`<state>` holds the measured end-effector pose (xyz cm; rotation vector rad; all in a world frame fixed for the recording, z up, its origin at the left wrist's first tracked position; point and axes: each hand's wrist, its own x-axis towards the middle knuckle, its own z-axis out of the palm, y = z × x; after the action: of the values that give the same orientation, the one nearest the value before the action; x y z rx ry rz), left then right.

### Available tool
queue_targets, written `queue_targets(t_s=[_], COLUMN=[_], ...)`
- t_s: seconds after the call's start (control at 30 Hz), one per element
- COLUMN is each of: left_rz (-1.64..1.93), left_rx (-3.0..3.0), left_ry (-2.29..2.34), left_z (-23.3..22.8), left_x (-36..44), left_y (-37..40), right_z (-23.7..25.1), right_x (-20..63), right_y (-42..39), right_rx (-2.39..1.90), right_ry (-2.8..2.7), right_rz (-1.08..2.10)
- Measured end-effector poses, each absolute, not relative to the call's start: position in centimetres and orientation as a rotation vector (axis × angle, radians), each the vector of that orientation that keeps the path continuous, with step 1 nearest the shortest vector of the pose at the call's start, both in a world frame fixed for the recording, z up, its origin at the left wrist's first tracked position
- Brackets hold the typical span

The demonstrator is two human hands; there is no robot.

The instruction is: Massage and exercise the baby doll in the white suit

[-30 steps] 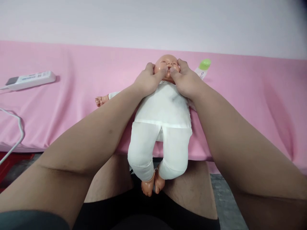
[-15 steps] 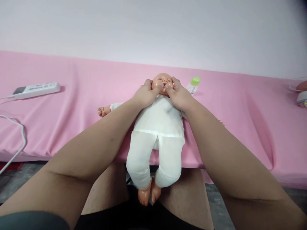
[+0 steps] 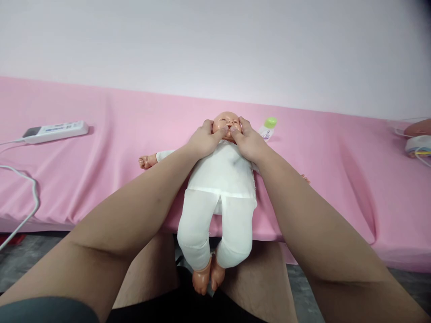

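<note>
A baby doll [image 3: 220, 175] with a white cloth body lies on its back, its head away from me and its feet over the padded edge toward my lap. My left hand [image 3: 206, 140] cups one side of the doll's head, the thumb on the cheek beside the mouth. On the other side my right hand [image 3: 248, 140] holds the head the same way, its thumb near the mouth corner and chin. Both sets of fingers curl round by the ears and are partly hidden. Beyond my right hand a small white bottle with a green cap [image 3: 268, 128] lies on the pink cover.
A pink-covered bed [image 3: 111, 116] runs along a pale wall [image 3: 215, 49]. At the left lies a white power strip [image 3: 57, 131] with a cable [image 3: 34, 193] nearby hanging over the edge. At the far right are a brownish rounded object [image 3: 418, 128] and a whitish bundle [image 3: 419, 146].
The whole view has shifted slightly, so the bed and doll appear a little lower. Both thumbs stay by the doll's mouth, with hardly any visible movement.
</note>
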<state>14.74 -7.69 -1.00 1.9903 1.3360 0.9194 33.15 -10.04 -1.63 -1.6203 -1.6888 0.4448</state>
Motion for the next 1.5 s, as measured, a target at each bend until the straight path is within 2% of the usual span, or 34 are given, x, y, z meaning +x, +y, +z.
queue_targets(t_s=[1.5], left_rz=[0.934], left_rx=[1.975], left_ry=[1.318], left_z=[-1.07], left_x=[14.75], left_y=[-7.67], right_z=[-1.51], right_x=[33.08], right_y=[-10.06], right_rx=[-1.645], right_ry=[-1.691], right_rz=[0.446])
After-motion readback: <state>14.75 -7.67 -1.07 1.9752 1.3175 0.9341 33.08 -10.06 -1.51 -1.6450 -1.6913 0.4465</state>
